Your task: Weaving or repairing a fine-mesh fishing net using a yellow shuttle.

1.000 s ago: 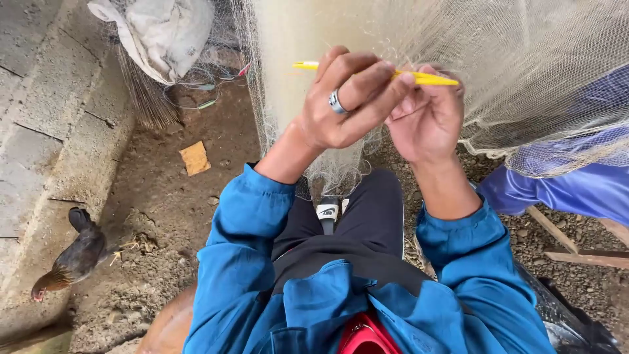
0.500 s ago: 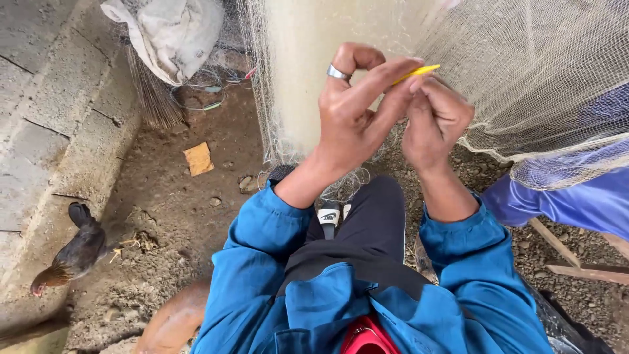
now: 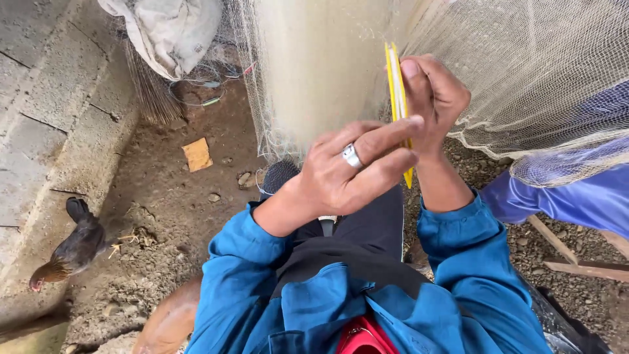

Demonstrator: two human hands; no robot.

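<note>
A yellow netting needle (image 3: 395, 78) stands almost upright in front of me, against a fine pale fishing net (image 3: 537, 72) that hangs from above. My right hand (image 3: 438, 98) grips the needle's upper half, thumb pressed on it, with net mesh at its fingers. My left hand (image 3: 350, 174), wearing a silver ring, is lower and closes its fingers across the needle's lower part. Both arms are in blue sleeves, over my dark trousers.
A pale post (image 3: 314, 65) stands behind the net. A brown chicken (image 3: 69, 252) walks by the concrete block wall (image 3: 39, 98) at left. A broom (image 3: 154, 98), a white sack (image 3: 170, 33) and a cardboard scrap (image 3: 196, 155) lie on dirt. Another person's purple-blue sleeve (image 3: 570, 193) is at right, near wooden sticks (image 3: 570, 252).
The needle has swung from lying level to pointing up and down. My left hand has dropped from above the right hand to below it; the right hand stayed high.
</note>
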